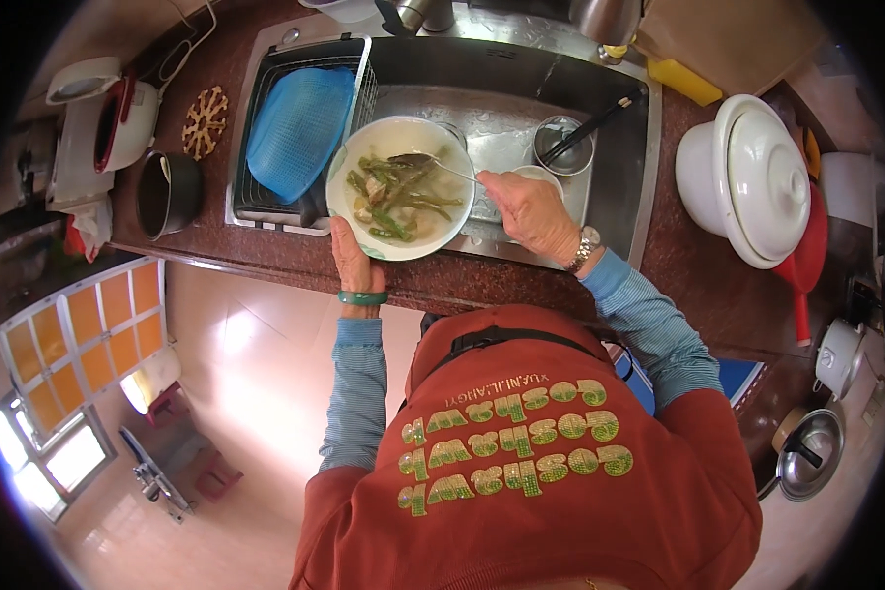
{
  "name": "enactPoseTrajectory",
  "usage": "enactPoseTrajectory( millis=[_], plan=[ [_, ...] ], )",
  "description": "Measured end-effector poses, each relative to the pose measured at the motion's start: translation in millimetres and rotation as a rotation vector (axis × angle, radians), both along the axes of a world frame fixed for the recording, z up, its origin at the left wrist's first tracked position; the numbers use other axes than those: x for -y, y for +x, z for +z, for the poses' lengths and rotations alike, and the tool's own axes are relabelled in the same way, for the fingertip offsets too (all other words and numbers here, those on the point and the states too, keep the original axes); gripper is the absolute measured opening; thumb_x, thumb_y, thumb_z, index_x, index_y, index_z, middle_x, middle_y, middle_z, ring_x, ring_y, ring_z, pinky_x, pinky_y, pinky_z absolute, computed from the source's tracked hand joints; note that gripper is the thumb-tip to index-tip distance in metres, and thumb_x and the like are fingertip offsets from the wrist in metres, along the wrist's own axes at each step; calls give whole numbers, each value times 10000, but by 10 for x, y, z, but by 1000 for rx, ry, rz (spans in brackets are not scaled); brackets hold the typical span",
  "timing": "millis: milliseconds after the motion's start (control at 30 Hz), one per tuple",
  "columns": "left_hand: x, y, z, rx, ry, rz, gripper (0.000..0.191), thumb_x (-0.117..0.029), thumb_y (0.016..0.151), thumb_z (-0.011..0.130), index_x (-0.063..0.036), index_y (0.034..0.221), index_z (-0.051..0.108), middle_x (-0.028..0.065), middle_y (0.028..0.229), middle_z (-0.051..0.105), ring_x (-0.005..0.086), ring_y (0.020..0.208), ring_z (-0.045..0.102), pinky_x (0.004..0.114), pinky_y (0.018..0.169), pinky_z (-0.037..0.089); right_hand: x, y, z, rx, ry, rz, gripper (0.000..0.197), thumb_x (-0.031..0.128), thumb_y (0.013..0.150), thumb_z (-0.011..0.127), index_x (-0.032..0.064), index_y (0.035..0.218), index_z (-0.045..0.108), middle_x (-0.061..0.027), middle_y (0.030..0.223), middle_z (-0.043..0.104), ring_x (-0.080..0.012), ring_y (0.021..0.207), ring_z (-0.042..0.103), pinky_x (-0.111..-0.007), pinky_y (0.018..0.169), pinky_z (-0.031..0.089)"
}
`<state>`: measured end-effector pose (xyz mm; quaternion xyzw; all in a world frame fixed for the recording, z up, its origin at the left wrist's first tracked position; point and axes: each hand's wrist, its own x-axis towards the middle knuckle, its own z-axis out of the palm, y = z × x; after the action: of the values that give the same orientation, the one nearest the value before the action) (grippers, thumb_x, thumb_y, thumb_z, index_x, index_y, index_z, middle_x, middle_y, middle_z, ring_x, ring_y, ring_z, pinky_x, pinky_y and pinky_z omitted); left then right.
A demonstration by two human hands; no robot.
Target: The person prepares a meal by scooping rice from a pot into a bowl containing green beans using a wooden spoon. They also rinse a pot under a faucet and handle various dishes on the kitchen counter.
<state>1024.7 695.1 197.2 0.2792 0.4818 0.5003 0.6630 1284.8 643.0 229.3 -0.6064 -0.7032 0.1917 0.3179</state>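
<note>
My left hand (354, 262) grips the near left rim of a white bowl (453, 228), which is held over the front edge of the stainless steel sink (501, 110). Green beans (394, 188) and pale chunks lie in cloudy liquid in the bowl. Between the fingers of my right hand (535, 214) is the handle of a metal spoon (413, 158), its head dipped among the beans. Partly hidden behind that hand, a small white bowl (542, 175) sits in the sink. Beyond it stands a metal bowl (579, 158) with black chopsticks (590, 131) across it.
A blue plastic basket (302, 129) lies in a wire rack left in the sink. On the left counter are a wooden trivet (205, 123) and a dark pot (168, 193). At right stand a lidded white pot (763, 184) and a red-handled pan (810, 258).
</note>
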Motion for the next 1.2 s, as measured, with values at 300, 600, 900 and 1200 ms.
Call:
enactPoseTrajectory(
  millis=[300,600,900,1200],
  plan=[
    [-72,0,49,-42,-25,-21,534,-417,992,364,-35,1365,362,111,1314,486,228,1174,497,347,974,443,79,-58,-28,14,-68,39,275,57,787,497,55,1060,530,-139,724,586,-346,657,596,-420,539,467],
    [-140,0,81,-65,-38,-74,586,-456,981,355,-39,1390,306,134,1350,446,255,1201,479,372,995,434,104,-99,-74,-3,-153,39,341,11,773,518,32,1110,557,-137,747,589,-327,655,592,-397,553,466],
    [-198,-27,66,-77,-48,-104,612,-482,968,371,-50,1394,303,129,1354,446,257,1213,470,374,1000,427,117,-119,-122,18,-148,31,327,31,785,520,39,1110,551,-135,744,581,-332,648,584,-404,545,457],
    [-235,-50,82,-118,-28,-144,631,-510,955,382,-64,1395,304,129,1358,438,261,1224,458,385,1008,418,116,-131,-162,3,-119,33,324,47,801,509,27,1124,531,-131,732,572,-328,639,580,-408,548,453]
  ],
)
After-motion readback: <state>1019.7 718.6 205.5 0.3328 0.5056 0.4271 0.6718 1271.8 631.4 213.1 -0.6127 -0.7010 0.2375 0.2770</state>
